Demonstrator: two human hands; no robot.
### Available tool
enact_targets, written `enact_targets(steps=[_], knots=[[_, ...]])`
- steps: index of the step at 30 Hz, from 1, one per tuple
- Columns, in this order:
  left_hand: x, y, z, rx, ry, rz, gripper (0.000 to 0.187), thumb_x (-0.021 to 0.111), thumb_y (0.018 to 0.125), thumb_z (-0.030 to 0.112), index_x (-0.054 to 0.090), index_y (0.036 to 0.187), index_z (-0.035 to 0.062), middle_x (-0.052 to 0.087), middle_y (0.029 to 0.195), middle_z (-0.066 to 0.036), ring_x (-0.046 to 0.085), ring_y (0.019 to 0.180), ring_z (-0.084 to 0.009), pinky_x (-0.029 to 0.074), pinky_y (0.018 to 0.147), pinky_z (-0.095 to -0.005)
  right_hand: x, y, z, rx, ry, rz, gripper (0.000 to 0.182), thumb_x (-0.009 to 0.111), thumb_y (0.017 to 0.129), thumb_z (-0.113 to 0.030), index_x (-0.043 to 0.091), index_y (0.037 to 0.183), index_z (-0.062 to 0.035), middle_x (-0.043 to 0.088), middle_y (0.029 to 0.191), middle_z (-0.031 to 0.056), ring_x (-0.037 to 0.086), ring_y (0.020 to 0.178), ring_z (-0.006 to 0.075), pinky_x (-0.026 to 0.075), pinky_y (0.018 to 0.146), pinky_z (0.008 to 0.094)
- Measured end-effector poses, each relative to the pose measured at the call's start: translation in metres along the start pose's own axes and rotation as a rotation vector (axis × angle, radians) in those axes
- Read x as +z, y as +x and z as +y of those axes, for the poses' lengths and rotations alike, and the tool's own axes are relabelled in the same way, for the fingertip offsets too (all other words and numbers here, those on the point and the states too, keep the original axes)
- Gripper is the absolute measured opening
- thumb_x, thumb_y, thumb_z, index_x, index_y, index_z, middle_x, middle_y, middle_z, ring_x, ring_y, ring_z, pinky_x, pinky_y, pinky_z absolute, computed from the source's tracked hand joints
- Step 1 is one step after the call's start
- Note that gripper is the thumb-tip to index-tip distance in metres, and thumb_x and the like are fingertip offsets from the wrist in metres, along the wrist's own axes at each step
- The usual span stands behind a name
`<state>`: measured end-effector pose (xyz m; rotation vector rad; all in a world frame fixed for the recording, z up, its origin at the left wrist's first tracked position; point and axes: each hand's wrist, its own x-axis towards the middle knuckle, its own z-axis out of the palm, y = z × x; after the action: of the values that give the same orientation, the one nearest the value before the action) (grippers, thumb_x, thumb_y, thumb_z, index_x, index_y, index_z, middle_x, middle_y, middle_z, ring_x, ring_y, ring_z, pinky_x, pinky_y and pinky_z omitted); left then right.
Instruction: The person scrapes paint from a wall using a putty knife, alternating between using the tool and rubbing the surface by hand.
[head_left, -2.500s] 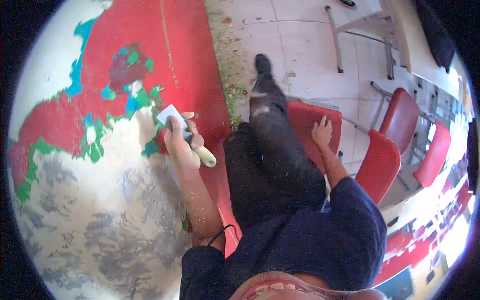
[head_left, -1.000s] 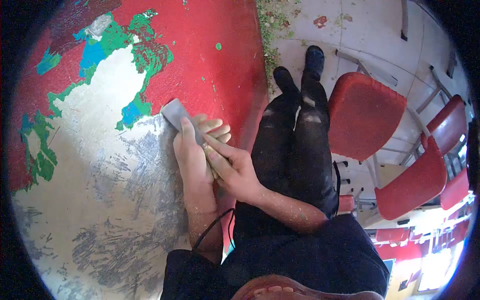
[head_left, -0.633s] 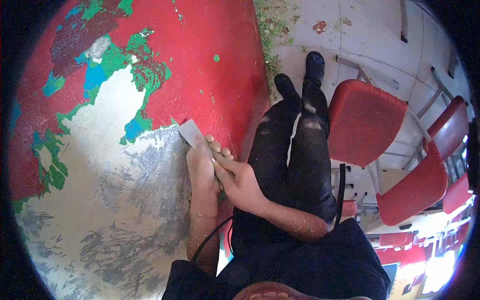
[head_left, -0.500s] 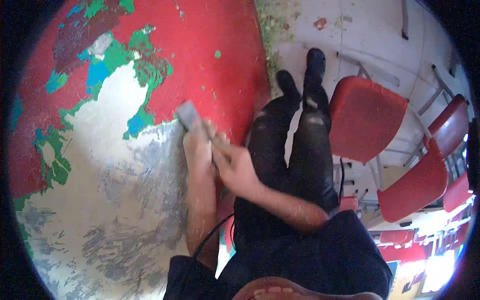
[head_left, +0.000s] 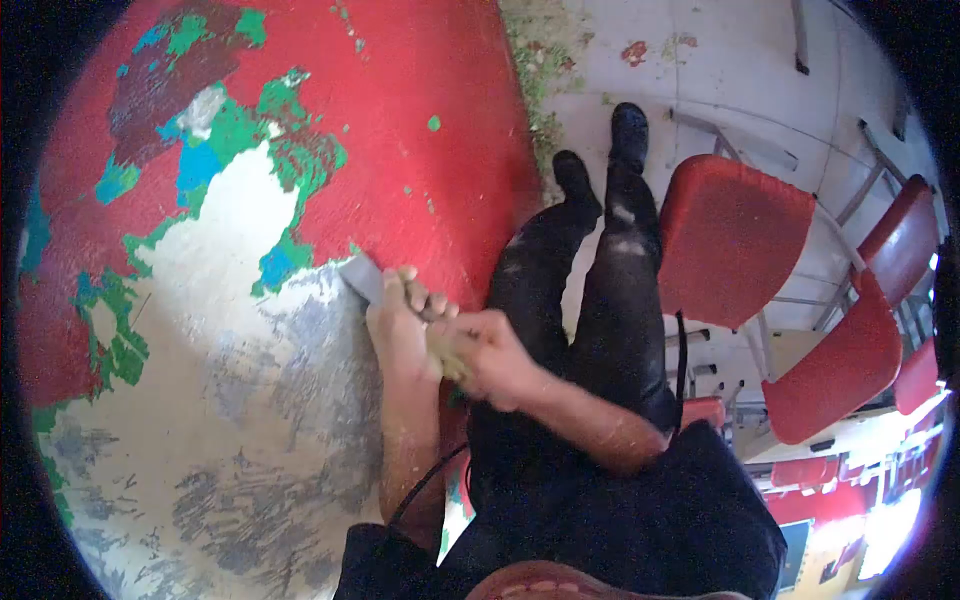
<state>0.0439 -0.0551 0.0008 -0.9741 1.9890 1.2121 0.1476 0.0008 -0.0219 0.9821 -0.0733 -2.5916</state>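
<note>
Bright red on the wall (head_left: 430,70), with ragged patches of green, blue and maroon around a large off-white area streaked with grey. Grey on the blade of the scraper (head_left: 361,279), pale yellow-green on its handle. Black on the trousers (head_left: 625,330), smudged whitish at the knees; dark navy on the shirt (head_left: 620,520). Red on the chairs (head_left: 735,240). Pale grey on the floor (head_left: 740,60), flecked green and reddish along the wall.

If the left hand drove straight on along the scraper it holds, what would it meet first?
Led by the scraper, the left hand would probably meet the edge of the red paint first; whether the scraper already touches it is unclear.
</note>
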Motion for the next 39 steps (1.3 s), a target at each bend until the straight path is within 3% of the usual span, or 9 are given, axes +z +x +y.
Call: enact_targets(steps=[9,13,17,18,21,28,37,38,39], knots=[[-0.007,0.000,0.000,-0.062,-0.003,-0.010,0.023,0.043,0.095,0.030,0.046,0.086,0.0089,0.039,0.061,0.001,0.045,0.053,-0.0155,0.044,0.053,-0.0331,0.015,0.011,0.036,-0.279,0.146,0.034,0.028,0.051,0.092,-0.023,0.055,0.069,-0.0057,0.044,0.055,-0.0040,0.036,0.043,0.0047,0.023,0.037,0.0237],[0.002,0.001,0.005,0.087,0.046,-0.034,0.028,0.037,0.096,0.032,0.046,0.087,0.0070,0.042,0.062,-0.002,0.046,0.053,-0.0165,0.044,0.052,-0.0353,0.012,0.013,0.019,-0.055,0.079,0.000,0.028,0.049,0.093,-0.023,0.056,0.071,-0.0060,0.044,0.055,-0.0023,0.038,0.048,0.0036,0.027,0.042,0.0208],[0.001,-0.002,0.004,0.165,0.198,-0.004,0.034,0.037,0.096,0.037,0.046,0.089,0.0055,0.048,0.066,-0.004,0.054,0.057,-0.0197,0.049,0.054,-0.0355,0.007,0.011,0.015,-0.395,-0.363,-0.063,0.031,0.042,0.094,-0.022,0.053,0.113,0.0006,0.048,0.061,0.0035,0.046,0.050,0.0101,0.040,0.046,0.0253],[-0.005,-0.003,0.002,0.202,0.259,-0.045,0.036,0.038,0.095,0.040,0.047,0.090,0.0050,0.049,0.067,-0.005,0.057,0.061,-0.0210,0.052,0.056,-0.0344,0.006,0.013,0.026,-0.737,-0.755,0.068,0.041,0.045,0.092,-0.017,0.041,0.129,-0.0004,0.053,0.068,0.0121,0.055,0.057,0.0216,0.046,0.056,0.0316],[0.001,-0.004,0.005,0.111,0.248,-0.064,0.037,0.038,0.095,0.041,0.047,0.090,0.0051,0.050,0.067,-0.006,0.057,0.060,-0.0210,0.052,0.056,-0.0344,0.011,0.005,0.038,-0.693,-0.770,0.179,0.046,0.047,0.087,-0.014,0.039,0.130,-0.0021,0.057,0.086,0.0261,0.058,0.077,0.0407,0.047,0.069,0.0430],[-0.020,0.023,0.004,-0.217,-0.011,-0.354,0.024,0.038,0.096,0.036,0.047,0.089,0.0140,0.042,0.064,0.005,0.047,0.054,-0.0091,0.043,0.049,-0.0250,0.023,0.001,0.033,-0.618,-0.670,0.291,0.026,0.050,0.086,-0.007,0.055,0.110,0.0019,0.049,0.065,0.0255,0.063,0.065,0.0331,0.046,0.055,0.0370],[-0.006,0.049,-0.003,-0.246,-0.122,-0.277,0.023,0.038,0.096,0.032,0.046,0.085,0.0134,0.040,0.061,0.004,0.043,0.050,-0.0100,0.039,0.047,-0.0262,0.010,0.017,0.018,-0.559,-0.578,0.268,0.017,0.049,0.087,-0.007,0.056,0.095,0.0058,0.053,0.070,0.0250,0.049,0.065,0.0088,0.045,0.058,0.0305],[-0.013,0.046,-0.006,-0.173,0.045,-0.233,0.023,0.040,0.096,0.031,0.046,0.084,0.0118,0.040,0.061,0.003,0.043,0.050,-0.0116,0.040,0.047,-0.0279,0.012,0.006,0.011,-0.452,-0.578,0.245,0.015,0.050,0.085,-0.010,0.057,0.085,0.0041,0.055,0.071,0.0263,0.062,0.071,0.0378,0.046,0.059,0.0413],[-0.015,0.038,-0.008,-0.181,0.013,-0.211,0.022,0.042,0.095,0.030,0.046,0.083,0.0126,0.040,0.061,0.003,0.043,0.050,-0.0112,0.039,0.047,-0.0270,0.010,0.004,0.017,-0.517,-0.564,0.221,0.018,0.049,0.087,-0.010,0.055,0.096,0.0039,0.054,0.070,0.0198,0.057,0.071,0.0275,0.045,0.059,0.0374]])
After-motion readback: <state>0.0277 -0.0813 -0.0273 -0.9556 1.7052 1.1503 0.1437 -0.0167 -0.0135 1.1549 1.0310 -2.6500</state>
